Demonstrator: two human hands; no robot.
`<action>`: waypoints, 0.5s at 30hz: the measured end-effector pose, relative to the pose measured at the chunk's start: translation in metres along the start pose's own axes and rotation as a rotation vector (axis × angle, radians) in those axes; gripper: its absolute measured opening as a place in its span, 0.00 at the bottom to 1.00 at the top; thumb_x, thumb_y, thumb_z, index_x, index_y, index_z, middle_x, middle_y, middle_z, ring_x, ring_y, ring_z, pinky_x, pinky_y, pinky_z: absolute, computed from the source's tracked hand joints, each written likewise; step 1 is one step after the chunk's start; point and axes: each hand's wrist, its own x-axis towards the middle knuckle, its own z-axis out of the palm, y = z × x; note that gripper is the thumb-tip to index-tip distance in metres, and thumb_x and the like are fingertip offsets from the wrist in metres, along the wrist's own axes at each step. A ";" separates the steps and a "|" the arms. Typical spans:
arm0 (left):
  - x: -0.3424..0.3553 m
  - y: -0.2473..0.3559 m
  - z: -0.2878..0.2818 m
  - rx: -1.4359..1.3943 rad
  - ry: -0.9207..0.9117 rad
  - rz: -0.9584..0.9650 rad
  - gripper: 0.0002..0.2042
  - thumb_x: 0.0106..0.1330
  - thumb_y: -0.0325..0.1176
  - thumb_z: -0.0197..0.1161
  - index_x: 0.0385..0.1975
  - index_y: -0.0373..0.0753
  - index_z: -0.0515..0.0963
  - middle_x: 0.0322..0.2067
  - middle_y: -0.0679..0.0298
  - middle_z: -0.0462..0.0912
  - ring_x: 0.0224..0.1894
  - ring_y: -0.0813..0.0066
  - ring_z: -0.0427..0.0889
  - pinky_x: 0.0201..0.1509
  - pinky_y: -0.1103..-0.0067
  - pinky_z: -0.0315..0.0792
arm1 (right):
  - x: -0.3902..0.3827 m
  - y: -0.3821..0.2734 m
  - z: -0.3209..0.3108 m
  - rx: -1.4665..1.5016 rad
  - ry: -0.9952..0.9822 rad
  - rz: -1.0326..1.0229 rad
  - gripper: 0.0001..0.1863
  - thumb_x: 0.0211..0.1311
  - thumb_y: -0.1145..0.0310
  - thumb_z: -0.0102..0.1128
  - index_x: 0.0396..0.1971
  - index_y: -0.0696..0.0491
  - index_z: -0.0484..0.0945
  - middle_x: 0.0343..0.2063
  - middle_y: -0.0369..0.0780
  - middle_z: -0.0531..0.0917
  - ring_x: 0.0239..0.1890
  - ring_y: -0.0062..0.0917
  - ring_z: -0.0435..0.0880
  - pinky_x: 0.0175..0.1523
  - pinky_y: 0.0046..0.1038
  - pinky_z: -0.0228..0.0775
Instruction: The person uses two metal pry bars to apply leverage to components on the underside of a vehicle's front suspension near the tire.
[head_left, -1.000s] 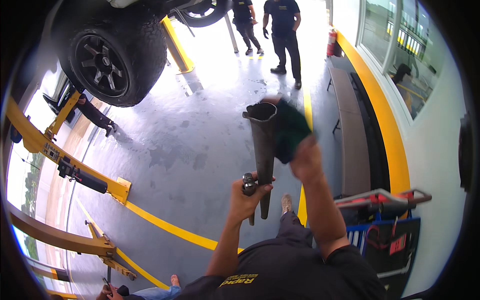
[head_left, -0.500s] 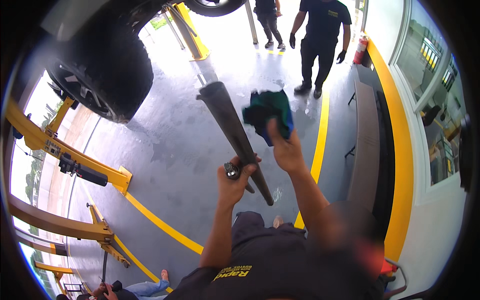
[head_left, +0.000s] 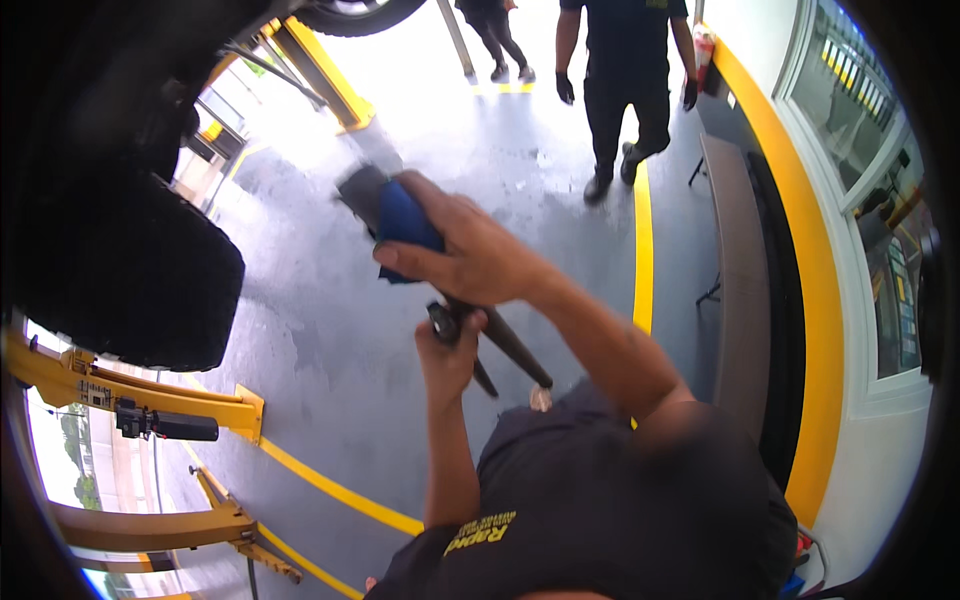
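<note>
My left hand (head_left: 449, 355) is closed around a long grey tapered tube (head_left: 517, 348), which slants from upper left to lower right in front of my body. A second dark tool with a round shiny metal end (head_left: 441, 322) sits in the same grip; its kind is not clear. Wrapped over the tube near its wide upper end is a blue cloth (head_left: 406, 222), pressed there by my right hand (head_left: 465, 250). The tube's blurred wide end sticks out past the cloth. Its narrow end points down toward my foot.
A large black tire (head_left: 130, 280) hangs raised at the left, above yellow lift arms (head_left: 190, 400). A person in dark clothes and gloves (head_left: 625, 90) walks ahead, with another person farther back. A long brown bench (head_left: 735, 260) runs along the right wall.
My right hand has moved left with the cloth, from beside the tube onto its upper part. The gloved person has stepped nearer. The view has shifted, and the tire appears lower and farther left.
</note>
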 end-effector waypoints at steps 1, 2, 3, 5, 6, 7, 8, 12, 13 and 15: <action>0.018 -0.005 0.002 -0.021 0.024 -0.002 0.09 0.71 0.33 0.67 0.37 0.31 0.81 0.18 0.69 0.76 0.17 0.86 0.69 0.20 0.85 0.59 | 0.004 0.017 -0.009 -0.108 -0.003 -0.022 0.26 0.69 0.50 0.64 0.56 0.54 0.72 0.41 0.45 0.81 0.43 0.36 0.82 0.54 0.35 0.73; 0.035 -0.011 -0.003 -0.039 0.067 0.005 0.10 0.71 0.35 0.68 0.37 0.32 0.81 0.18 0.70 0.75 0.17 0.85 0.69 0.19 0.84 0.58 | 0.006 0.038 -0.013 -0.120 -0.128 0.068 0.27 0.73 0.52 0.59 0.62 0.54 0.69 0.47 0.47 0.80 0.50 0.37 0.81 0.59 0.35 0.70; 0.051 -0.013 -0.003 -0.036 0.067 -0.013 0.10 0.71 0.35 0.68 0.37 0.32 0.81 0.18 0.70 0.75 0.17 0.85 0.69 0.19 0.84 0.58 | -0.001 0.066 -0.016 -0.110 -0.129 0.083 0.27 0.73 0.52 0.59 0.62 0.54 0.69 0.47 0.47 0.80 0.50 0.37 0.81 0.59 0.35 0.70; 0.089 -0.005 0.002 -0.187 0.138 0.120 0.15 0.70 0.39 0.69 0.40 0.31 0.82 0.24 0.65 0.82 0.17 0.86 0.68 0.20 0.85 0.58 | -0.013 0.132 -0.016 -0.036 0.053 -0.155 0.30 0.75 0.53 0.55 0.67 0.55 0.65 0.54 0.48 0.78 0.57 0.35 0.78 0.63 0.35 0.68; 0.106 0.002 0.006 -0.180 0.141 0.125 0.15 0.70 0.39 0.69 0.40 0.31 0.82 0.24 0.65 0.82 0.17 0.86 0.68 0.20 0.85 0.58 | -0.017 0.157 -0.013 -0.030 0.052 -0.162 0.30 0.75 0.53 0.55 0.67 0.55 0.65 0.54 0.48 0.78 0.57 0.35 0.78 0.63 0.35 0.68; 0.120 0.008 0.013 -0.234 0.118 0.123 0.15 0.69 0.38 0.71 0.43 0.30 0.83 0.28 0.62 0.85 0.17 0.87 0.68 0.20 0.86 0.58 | -0.028 0.179 -0.008 0.333 0.146 0.044 0.28 0.76 0.55 0.54 0.68 0.54 0.65 0.56 0.48 0.77 0.58 0.37 0.77 0.64 0.35 0.67; 0.134 0.010 0.017 -0.287 0.109 0.137 0.16 0.68 0.37 0.72 0.45 0.29 0.83 0.32 0.59 0.88 0.18 0.89 0.68 0.21 0.88 0.58 | -0.032 0.192 -0.007 0.694 0.219 0.243 0.26 0.78 0.57 0.53 0.68 0.54 0.66 0.58 0.49 0.76 0.58 0.39 0.76 0.65 0.34 0.67; 0.193 -0.014 0.046 -0.131 0.092 0.126 0.20 0.72 0.44 0.67 0.48 0.29 0.82 0.40 0.54 0.89 0.17 0.89 0.66 0.21 0.89 0.58 | -0.014 0.224 -0.032 0.125 0.034 0.188 0.26 0.72 0.61 0.62 0.64 0.56 0.67 0.47 0.50 0.80 0.49 0.41 0.80 0.56 0.37 0.72; 0.207 -0.017 0.054 -0.117 0.107 0.137 0.20 0.72 0.44 0.67 0.48 0.29 0.82 0.40 0.54 0.89 0.17 0.89 0.66 0.21 0.89 0.58 | -0.007 0.240 -0.044 0.090 0.042 0.205 0.26 0.70 0.62 0.64 0.61 0.56 0.68 0.43 0.50 0.80 0.45 0.41 0.81 0.52 0.39 0.72; 0.238 -0.029 0.070 -0.090 0.093 0.093 0.21 0.73 0.43 0.66 0.50 0.27 0.81 0.41 0.52 0.89 0.17 0.89 0.65 0.21 0.88 0.58 | 0.007 0.274 -0.068 0.055 0.029 0.202 0.25 0.68 0.63 0.67 0.59 0.57 0.69 0.39 0.49 0.81 0.41 0.41 0.81 0.49 0.40 0.72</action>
